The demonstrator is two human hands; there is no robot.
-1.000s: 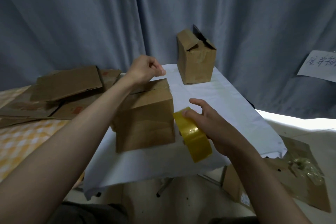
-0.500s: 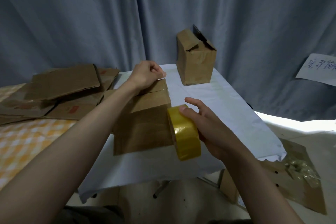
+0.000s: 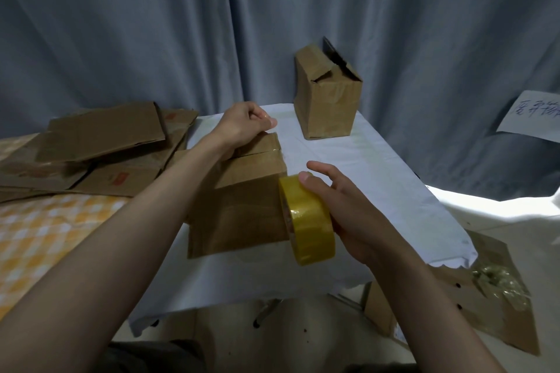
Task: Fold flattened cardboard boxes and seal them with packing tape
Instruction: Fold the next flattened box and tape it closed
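Note:
A folded brown cardboard box (image 3: 242, 209) stands on the white-covered table (image 3: 378, 166), closed flaps up. My left hand (image 3: 242, 127) rests on the far edge of its top, fingers curled, thumb and forefinger pinching what looks like the clear end of a tape strip. My right hand (image 3: 342, 206) grips a roll of yellow packing tape (image 3: 309, 221) against the box's right side. The tape strip itself is barely visible.
A second box (image 3: 327, 100) with loosely closed flaps stands at the table's far end. Several flattened boxes (image 3: 100, 145) lie stacked at the left on a yellow checked cloth (image 3: 39, 236). Cardboard with crumpled tape (image 3: 497, 285) lies at the lower right. A grey curtain hangs behind.
My right hand has brought the tape roll up and left, from below the box's corner to against its right side. My left hand stays on the top's far edge.

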